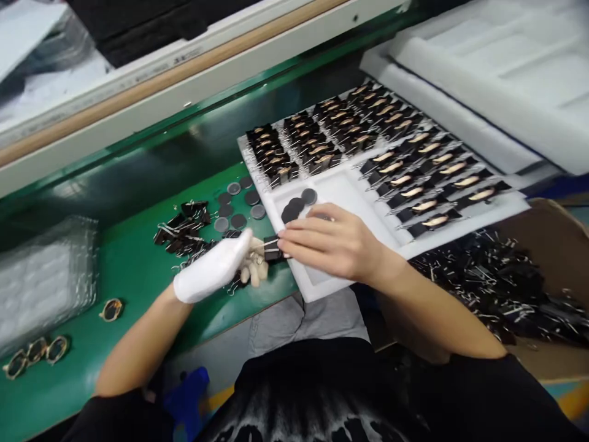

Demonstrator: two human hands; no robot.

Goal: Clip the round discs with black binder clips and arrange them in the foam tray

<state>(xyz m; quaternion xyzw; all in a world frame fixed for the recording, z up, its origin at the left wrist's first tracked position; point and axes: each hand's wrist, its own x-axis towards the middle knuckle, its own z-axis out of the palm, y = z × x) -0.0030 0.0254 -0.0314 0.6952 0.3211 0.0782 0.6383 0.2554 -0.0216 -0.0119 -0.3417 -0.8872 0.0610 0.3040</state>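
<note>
My left hand (225, 261), in a white glove with beige fingertips, is closed on the wire handles of a black binder clip (272, 248) above the green table's front edge. Bare and reaching in from the right, my right hand (334, 242) has its fingers pressed together at the clip's other end, over the white tray (313, 288). Whether a small part sits in the clip's jaws is hidden by the fingers. Dark round discs (238, 221) lie behind my left hand, and black discs (292, 210) rest in the tray beyond my right fingers.
Loose binder clips (186, 227) are heaped on the green table (133, 264). Rows of clips holding pale pieces (430, 184) fill much of the tray. Round-framed lenses (111, 310) and clear plastic trays (46, 282) stand left. A box of clips (501, 282) is right, white trays (497, 92) behind.
</note>
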